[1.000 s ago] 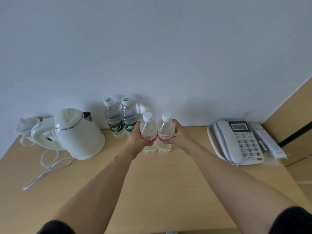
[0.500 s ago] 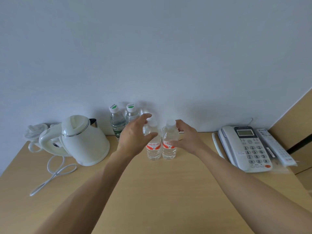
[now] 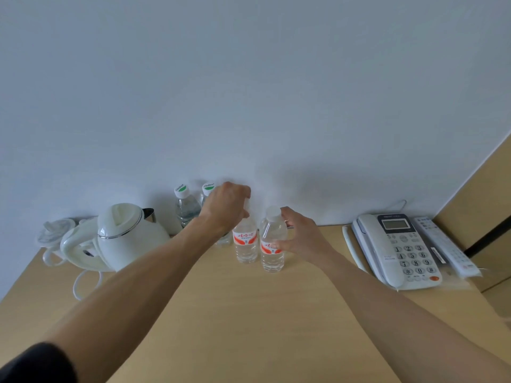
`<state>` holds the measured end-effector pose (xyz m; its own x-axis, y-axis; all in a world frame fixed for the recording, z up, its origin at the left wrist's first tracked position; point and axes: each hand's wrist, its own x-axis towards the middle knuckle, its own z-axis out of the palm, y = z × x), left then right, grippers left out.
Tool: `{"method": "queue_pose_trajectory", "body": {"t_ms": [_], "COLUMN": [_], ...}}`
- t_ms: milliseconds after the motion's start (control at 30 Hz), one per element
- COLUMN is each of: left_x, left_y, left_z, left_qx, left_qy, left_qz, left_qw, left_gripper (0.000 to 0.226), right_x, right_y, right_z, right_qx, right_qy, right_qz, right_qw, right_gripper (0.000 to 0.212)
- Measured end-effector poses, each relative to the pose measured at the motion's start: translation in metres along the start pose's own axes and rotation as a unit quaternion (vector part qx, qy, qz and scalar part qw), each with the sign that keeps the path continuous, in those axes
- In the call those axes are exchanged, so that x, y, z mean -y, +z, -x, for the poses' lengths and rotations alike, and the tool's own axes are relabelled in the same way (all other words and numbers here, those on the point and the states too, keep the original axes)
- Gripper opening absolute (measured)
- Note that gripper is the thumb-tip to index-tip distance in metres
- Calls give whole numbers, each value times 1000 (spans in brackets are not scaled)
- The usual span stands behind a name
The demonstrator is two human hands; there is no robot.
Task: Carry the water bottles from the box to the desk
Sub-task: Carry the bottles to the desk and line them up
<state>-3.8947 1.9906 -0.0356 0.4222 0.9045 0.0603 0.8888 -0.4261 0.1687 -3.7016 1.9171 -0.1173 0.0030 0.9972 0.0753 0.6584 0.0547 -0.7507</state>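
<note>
Four water bottles on the wooden desk (image 3: 249,327): two red-label bottles (image 3: 245,243) upright side by side at centre, two green-cap bottles (image 3: 184,207) behind by the wall. Left hand (image 3: 225,208) curled over the cap of the left red-label one, gripping its top. Right hand (image 3: 300,234) loose and spread just beside the right one; whether it touches is unclear. One white kettle (image 3: 127,236) left, one desk phone (image 3: 395,250) and one remote (image 3: 445,248) right.

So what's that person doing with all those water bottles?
A person is setting water bottles on the desk. Two red-label bottles stand upright side by side. The left hand is curled over the top of one; the right hand is beside the other, fingers loose. Two green-cap bottles stand behind, by the wall.
</note>
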Motion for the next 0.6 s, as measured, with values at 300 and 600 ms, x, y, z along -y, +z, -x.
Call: {"method": "queue_pose_trajectory", "body": {"t_ms": [300, 600], "left_x": [5, 10], "left_y": [-10, -8], "left_z": [-36, -43], "left_qx": [7, 7], "left_qy": [-9, -8], "left_qz": [-45, -36], "left_qw": [999, 999], "left_gripper": [38, 35], "right_x": [0, 5], "right_y": [-1, 0], "right_z": [1, 1], "right_qx": [3, -5], "right_qy": [2, -8], "right_qz": [20, 42], "right_qw": [1000, 999], "right_gripper": [69, 66]}}
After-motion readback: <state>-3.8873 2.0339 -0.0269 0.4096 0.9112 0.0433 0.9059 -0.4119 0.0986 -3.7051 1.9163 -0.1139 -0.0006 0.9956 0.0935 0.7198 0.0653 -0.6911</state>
